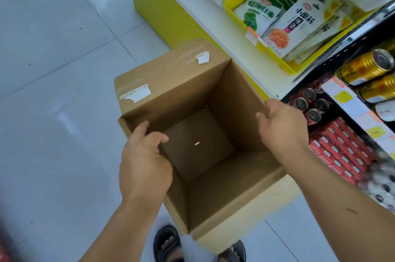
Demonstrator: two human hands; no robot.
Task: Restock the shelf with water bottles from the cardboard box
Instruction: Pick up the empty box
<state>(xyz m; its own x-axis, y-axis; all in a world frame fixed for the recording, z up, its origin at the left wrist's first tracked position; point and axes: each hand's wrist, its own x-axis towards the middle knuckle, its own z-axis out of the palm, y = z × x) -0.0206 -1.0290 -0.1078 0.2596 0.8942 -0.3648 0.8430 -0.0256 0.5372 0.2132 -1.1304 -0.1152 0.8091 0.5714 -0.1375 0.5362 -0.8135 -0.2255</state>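
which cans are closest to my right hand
The red cans, tops showing, right beside the right hand gripping the cardboard box; the gold cans lie farther off.

Left hand (pixel 145 155), right hand (pixel 282 127): uncovered, forearms bare to the frame edge. Right forearm carries one short dark mark (pixel 350 211). Feet: dark strapped left sandal (pixel 166 244) and right sandal (pixel 234 251), toes exposed. Pale blurred garment (pixel 192 246) between them, kind unclear.

One cardboard box (pixel 171 75); two hands (pixel 143 155) (pixel 282 125); two torn white labels (pixel 136 93); four red cans (pixel 313 114); two gold cans (pixel 363 67) plainly visible; two sandals (pixel 165 244).
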